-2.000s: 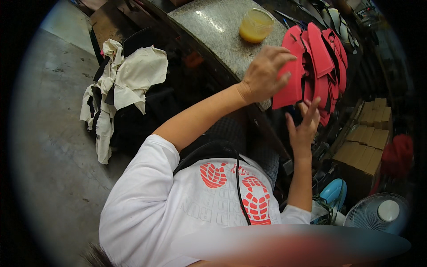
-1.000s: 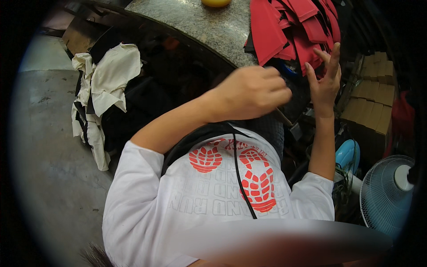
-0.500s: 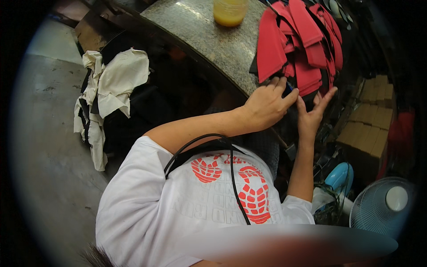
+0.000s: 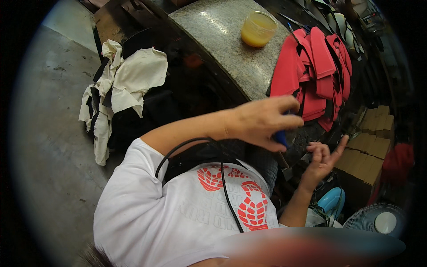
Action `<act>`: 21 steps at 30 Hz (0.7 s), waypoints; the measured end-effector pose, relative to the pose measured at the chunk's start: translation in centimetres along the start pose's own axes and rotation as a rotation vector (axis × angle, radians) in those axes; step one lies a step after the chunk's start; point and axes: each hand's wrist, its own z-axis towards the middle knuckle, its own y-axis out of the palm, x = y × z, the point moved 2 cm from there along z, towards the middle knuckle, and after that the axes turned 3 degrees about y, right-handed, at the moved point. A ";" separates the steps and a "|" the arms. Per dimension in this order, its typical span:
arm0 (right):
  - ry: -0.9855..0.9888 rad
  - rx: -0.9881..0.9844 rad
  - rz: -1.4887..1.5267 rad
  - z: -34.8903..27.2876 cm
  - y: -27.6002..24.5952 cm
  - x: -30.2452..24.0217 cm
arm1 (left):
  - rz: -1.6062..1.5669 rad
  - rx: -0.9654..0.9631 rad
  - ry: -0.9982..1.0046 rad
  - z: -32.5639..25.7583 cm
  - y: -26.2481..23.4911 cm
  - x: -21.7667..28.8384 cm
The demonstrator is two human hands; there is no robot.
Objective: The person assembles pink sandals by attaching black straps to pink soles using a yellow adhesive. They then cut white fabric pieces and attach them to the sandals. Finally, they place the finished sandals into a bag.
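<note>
My left hand hovers in front of the granite-topped table. It is curled around a small blue object, mostly hidden by the hand, so its kind cannot be made out. Lower and to the right is my right hand, with one finger stretched out and the others loosely bent; nothing shows in it. Just beyond both hands, a heap of red, curved flat pieces with black edges lies at the table's right end. Neither hand appears to touch the heap.
A jar of yellow liquid stands on the granite tabletop. Off-white cloth pieces hang over something dark at left. Small cardboard boxes are stacked at right, above a blue plastic item and a fan.
Both hands have drawn back from the red pieces, the left one bringing the blue object along. They have moved apart, the right one lower. The view has shifted too.
</note>
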 end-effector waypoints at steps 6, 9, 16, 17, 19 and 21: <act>-0.296 -0.077 -0.152 5.5 2.4 -2.8 | 0.565 0.581 0.042 2.9 -9.0 -9.2; -0.499 -0.170 -0.322 9.0 5.5 -4.2 | 0.574 0.498 -0.090 2.7 -9.4 -13.1; -0.794 -0.269 -0.539 21.7 13.6 -3.9 | 0.609 0.578 -0.122 3.0 -7.8 -16.0; -0.814 -0.310 -0.551 23.4 14.8 -3.5 | 0.618 0.604 -0.132 3.1 -7.9 -16.3; -0.757 -0.386 -0.522 25.4 17.2 -2.1 | 0.637 0.654 -0.148 3.2 -7.9 -16.5; -0.753 -0.528 -0.580 25.6 18.7 -0.8 | 0.651 0.679 -0.146 2.9 -7.8 -16.1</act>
